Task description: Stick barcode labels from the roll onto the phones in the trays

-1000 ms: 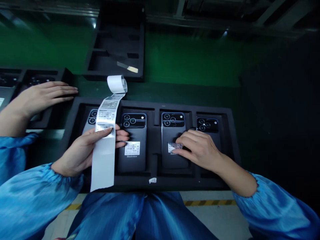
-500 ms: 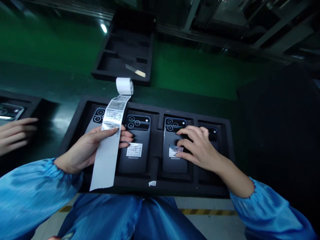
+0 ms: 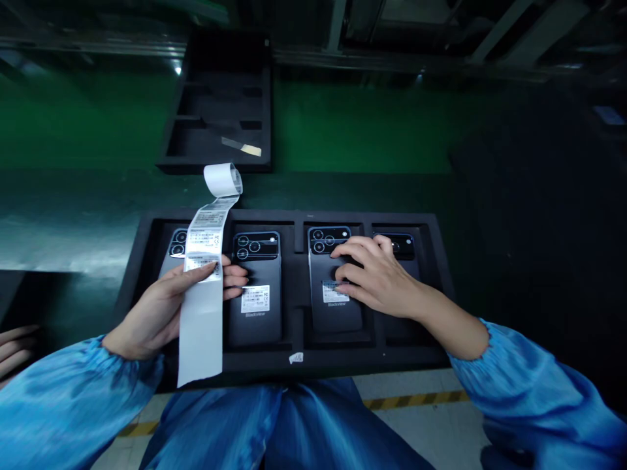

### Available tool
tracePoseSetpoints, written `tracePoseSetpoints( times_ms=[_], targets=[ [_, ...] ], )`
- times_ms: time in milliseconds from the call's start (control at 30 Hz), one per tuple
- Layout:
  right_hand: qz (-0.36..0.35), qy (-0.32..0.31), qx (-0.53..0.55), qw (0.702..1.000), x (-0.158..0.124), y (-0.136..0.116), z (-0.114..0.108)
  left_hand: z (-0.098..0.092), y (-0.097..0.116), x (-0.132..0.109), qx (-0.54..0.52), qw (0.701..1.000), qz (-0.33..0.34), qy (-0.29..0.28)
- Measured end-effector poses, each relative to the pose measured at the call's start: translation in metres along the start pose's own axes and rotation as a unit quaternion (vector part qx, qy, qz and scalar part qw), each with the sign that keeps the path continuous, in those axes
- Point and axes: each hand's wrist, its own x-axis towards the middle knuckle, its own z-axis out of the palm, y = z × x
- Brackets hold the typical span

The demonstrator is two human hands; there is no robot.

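Observation:
My left hand pinches a strip of label stickers between thumb and fingers. Its printed labels run up to a curled roll at the far end, and the near part is bare backing. Beneath lies a black foam tray holding several dark smartphones, backs up. The second phone carries a white label above its brand name. Over the third phone my right hand is bent with fingers apart, fingertips at its white label. That hand partly covers the rightmost phone. The strip partly hides the leftmost phone.
Behind is another foam tray with a pale strip of tape in it. Another person's hand shows at the left edge, near a dark tray. A paper scrap sits on the front rim. A large dark shape stands at right.
The view has shifted, and the trays sit further left and more level. The other person's hand has moved down toward the left edge. My hands keep their places at the strip and third phone.

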Motion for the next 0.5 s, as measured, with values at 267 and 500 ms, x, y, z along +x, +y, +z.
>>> tracePoseSetpoints(
  times_ms=[267,500],
  targets=[
    [-0.001,-0.013,-0.02,1.0,-0.0001,0.0023,0.0045,-0.0002,-0.002,0.0019,-0.008,1.0,-0.002,0.016],
    [0.04,-0.018,-0.037,0.998,0.0044,-0.0028,0.003,-0.0025,-0.0024,0.0015,0.005,1.0,-0.001,0.014]
  ],
)
